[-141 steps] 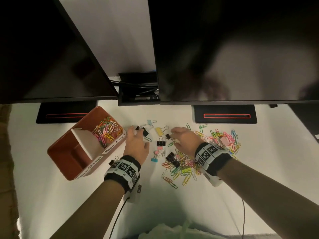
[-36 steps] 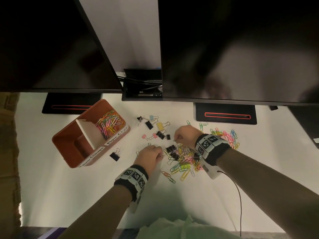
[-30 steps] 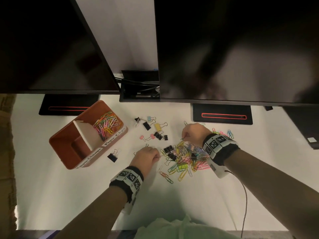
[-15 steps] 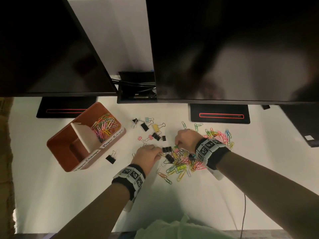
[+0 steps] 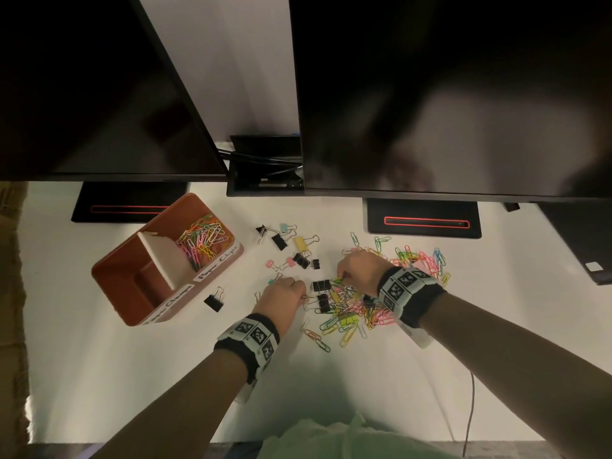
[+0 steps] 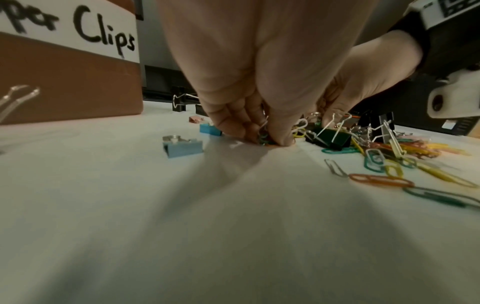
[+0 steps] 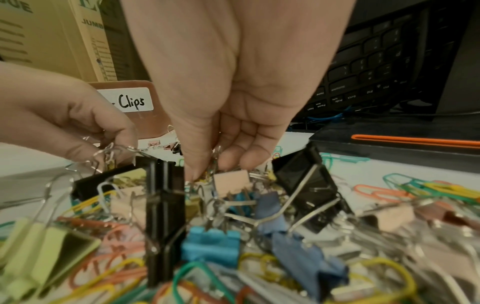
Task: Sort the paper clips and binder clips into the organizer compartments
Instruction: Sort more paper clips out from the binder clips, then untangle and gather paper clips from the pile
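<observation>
Coloured paper clips (image 5: 352,321) and binder clips (image 5: 322,286) lie heaped on the white desk (image 5: 132,376), right of the brown organizer (image 5: 132,286), whose far compartment holds paper clips. The left hand (image 5: 281,293) pinches clips at the heap's left edge; the right hand (image 5: 359,270) pinches clips at its far side.

Beyond our hands we see two dark monitors (image 5: 447,94) on black stands (image 5: 424,223) over a white desk (image 5: 132,376), a pale wall (image 5: 238,61) between them, under dim warm light.
</observation>
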`<state>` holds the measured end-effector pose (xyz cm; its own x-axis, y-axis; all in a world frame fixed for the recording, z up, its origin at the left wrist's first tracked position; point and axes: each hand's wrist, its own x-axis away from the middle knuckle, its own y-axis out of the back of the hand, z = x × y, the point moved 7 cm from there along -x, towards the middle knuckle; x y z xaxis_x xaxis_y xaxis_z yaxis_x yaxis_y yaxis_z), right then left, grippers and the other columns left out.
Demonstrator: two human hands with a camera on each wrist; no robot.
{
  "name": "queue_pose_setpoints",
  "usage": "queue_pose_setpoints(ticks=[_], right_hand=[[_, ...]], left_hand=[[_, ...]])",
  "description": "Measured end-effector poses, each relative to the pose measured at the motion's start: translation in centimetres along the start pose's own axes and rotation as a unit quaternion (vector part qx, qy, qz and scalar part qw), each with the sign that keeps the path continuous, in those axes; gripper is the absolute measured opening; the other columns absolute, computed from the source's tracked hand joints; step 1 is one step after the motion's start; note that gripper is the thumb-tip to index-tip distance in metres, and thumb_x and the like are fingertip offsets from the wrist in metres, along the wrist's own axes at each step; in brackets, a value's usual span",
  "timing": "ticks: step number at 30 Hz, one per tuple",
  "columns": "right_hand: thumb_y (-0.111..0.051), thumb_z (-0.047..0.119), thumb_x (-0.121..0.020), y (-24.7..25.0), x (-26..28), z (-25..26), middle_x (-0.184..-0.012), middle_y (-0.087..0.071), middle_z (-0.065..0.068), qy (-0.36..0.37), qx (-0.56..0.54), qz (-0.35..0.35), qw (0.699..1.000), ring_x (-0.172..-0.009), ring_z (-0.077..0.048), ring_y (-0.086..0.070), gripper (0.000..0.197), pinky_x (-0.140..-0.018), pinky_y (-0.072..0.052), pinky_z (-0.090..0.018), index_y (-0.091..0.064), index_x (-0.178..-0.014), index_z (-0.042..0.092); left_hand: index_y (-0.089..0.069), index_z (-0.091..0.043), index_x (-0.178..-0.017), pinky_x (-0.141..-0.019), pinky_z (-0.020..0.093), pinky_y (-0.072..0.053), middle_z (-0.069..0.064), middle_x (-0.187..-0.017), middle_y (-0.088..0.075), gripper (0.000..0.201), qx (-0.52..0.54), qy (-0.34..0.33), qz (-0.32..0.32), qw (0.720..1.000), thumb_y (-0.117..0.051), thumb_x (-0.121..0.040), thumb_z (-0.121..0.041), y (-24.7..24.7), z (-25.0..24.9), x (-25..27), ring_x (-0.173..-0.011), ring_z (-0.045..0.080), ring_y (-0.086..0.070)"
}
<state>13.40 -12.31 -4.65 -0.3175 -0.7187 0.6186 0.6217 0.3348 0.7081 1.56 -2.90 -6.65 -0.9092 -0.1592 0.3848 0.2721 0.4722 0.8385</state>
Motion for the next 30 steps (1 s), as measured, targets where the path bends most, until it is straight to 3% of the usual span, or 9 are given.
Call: queue_pose_setpoints(ticks=[5,11,13,15,17,20,23,26,30], right_hand=[[-0.053,0.019,-0.092,1.6,0.7,0.0,-0.107,-0.065,-0.008,-0.011,-0.033,-0.052,0.998,-0.1,-0.025,-0.057,0.021,-0.09,-0.047,-0.034,-0.064,-0.108,0.011],[-0.052,0.02,-0.093,6.8,1.4,5.8,-0.106,-0.064,-0.007,0.064,-0.045,-0.144,0.986,-0.1,-0.022,-0.056,0.022,-0.087,-0.043,-0.03,-0.064,-0.109,0.011],[-0.053,0.02,-0.092,8.5,0.7,9.4,-0.105,-0.063,-0.007,0.089,-0.056,-0.163,0.981,-0.099,-0.022,-0.055,0.021,-0.086,-0.043,-0.03,-0.064,-0.107,0.011],[-0.055,0.021,-0.091,9.8,-0.6,13.6,-0.105,-0.063,-0.008,0.113,-0.063,-0.173,0.976,-0.1,-0.023,-0.055,0.021,-0.089,-0.045,-0.034,-0.064,-0.107,0.011],[-0.055,0.021,-0.091,10.6,-2.4,17.6,-0.107,-0.062,-0.008,0.124,-0.055,-0.171,0.976,-0.101,-0.022,-0.056,0.022,-0.091,-0.046,-0.035,-0.063,-0.109,0.012],[-0.053,0.024,-0.092,10.2,-6.4,21.3,-0.114,-0.059,-0.008,0.073,-0.031,-0.127,0.989,-0.104,-0.024,-0.057,0.029,-0.093,-0.048,-0.036,-0.056,-0.12,0.014],[-0.056,0.025,-0.09,8.8,-8.4,22.1,-0.119,-0.059,-0.009,0.04,-0.063,-0.101,0.992,-0.107,-0.024,-0.058,0.039,-0.093,-0.048,-0.035,-0.05,-0.128,0.014],[-0.058,0.022,-0.089,8.5,-7.0,21.6,-0.118,-0.062,-0.006,0.083,-0.116,-0.139,0.98,-0.107,-0.02,-0.058,0.038,-0.092,-0.045,-0.03,-0.052,-0.126,0.015],[-0.056,0.029,-0.091,8.1,-3.3,17.0,-0.111,-0.061,0.001,0.109,-0.11,-0.197,0.968,-0.088,-0.009,-0.052,0.027,-0.084,-0.048,-0.027,-0.059,-0.117,0.022]], left_hand=[[-0.058,-0.009,-0.099,-0.076,0.022,-0.041,0.005,-0.095,-0.059,0.014,0.102,0.027,-0.034,0.994,-0.049,-0.093,-0.019,1.5,0.7,1.2,-0.091,0.019,-0.054],[-0.062,-0.015,-0.092,-0.063,0.007,-0.041,-0.008,-0.085,-0.06,0.006,0.198,0.056,-0.197,0.959,-0.061,-0.086,-0.017,10.5,3.1,4.8,-0.072,-0.001,-0.053],[-0.06,-0.021,-0.087,-0.063,0.011,-0.042,-0.009,-0.082,-0.06,0.004,0.197,0.094,-0.253,0.942,-0.063,-0.086,-0.019,14.0,5.3,6.0,-0.07,0.002,-0.055],[-0.058,-0.021,-0.088,-0.066,0.024,-0.048,-0.004,-0.081,-0.062,0.005,0.203,0.154,-0.279,0.926,-0.062,-0.086,-0.021,16.5,8.0,7.0,-0.072,0.01,-0.059],[-0.058,-0.019,-0.095,-0.07,0.025,-0.05,-0.003,-0.089,-0.064,0.011,0.192,0.223,-0.258,0.92,-0.062,-0.086,-0.024,17.6,10.7,7.2,-0.078,0.011,-0.061],[-0.06,-0.022,-0.101,-0.089,0.036,-0.05,0.0,-0.105,-0.065,0.019,0.196,0.284,-0.204,0.916,-0.065,-0.083,-0.027,17.5,13.1,7.0,-0.096,0.015,-0.06],[-0.058,-0.014,-0.115,-0.097,0.035,-0.042,0.004,-0.118,-0.062,0.028,0.167,0.264,-0.175,0.934,-0.059,-0.088,-0.021,17.5,12.9,6.9,-0.11,0.02,-0.057],[-0.055,-0.017,-0.122,-0.1,0.031,-0.038,0.004,-0.127,-0.055,0.033,0.14,0.211,-0.219,0.942,-0.056,-0.089,-0.017,18.2,12.0,7.4,-0.117,0.018,-0.051],[-0.062,-0.017,-0.109,-0.086,0.025,-0.048,0.001,-0.109,-0.059,0.023,0.201,0.078,-0.223,0.951,-0.061,-0.086,-0.017,16.5,8.5,7.0,-0.093,0.012,-0.059]])
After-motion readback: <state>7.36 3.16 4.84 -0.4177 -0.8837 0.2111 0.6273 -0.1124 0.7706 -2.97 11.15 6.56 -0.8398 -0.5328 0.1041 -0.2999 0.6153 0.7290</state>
